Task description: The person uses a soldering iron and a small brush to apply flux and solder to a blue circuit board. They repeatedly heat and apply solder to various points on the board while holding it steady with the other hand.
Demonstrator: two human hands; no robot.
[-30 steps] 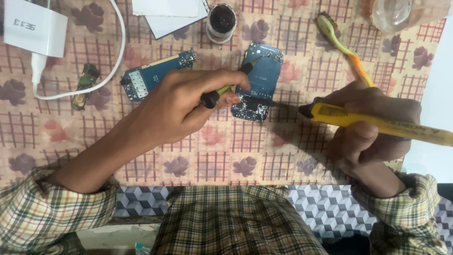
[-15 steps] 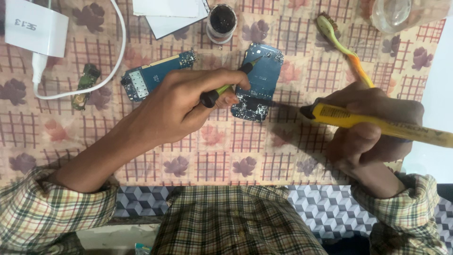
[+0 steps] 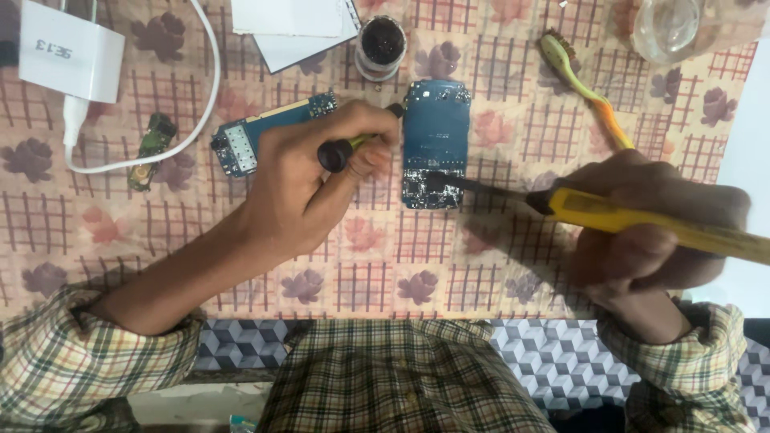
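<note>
Desk (image 3: 449,281) spread with a pinkish cloth, checked in dark red lines and printed with purple and salmon flowers. Along the near edge, a strip of grey and white cube-patterned covering (image 3: 553,353). At the far right, a plain white surface (image 3: 750,152) next to the cloth. Soft, even light from above, faint shadows only. No walls, floor or windows in view.

A person seen from above wears a long-sleeved checked shirt in pale yellow, green and brown lines. At seven o'clock the left sleeve (image 3: 72,361) ends mid-forearm; at five o'clock the right sleeve (image 3: 690,361) reaches the wrist. Both the left hand (image 3: 309,188) and right hand (image 3: 650,232) are bare, without rings or watch.
</note>
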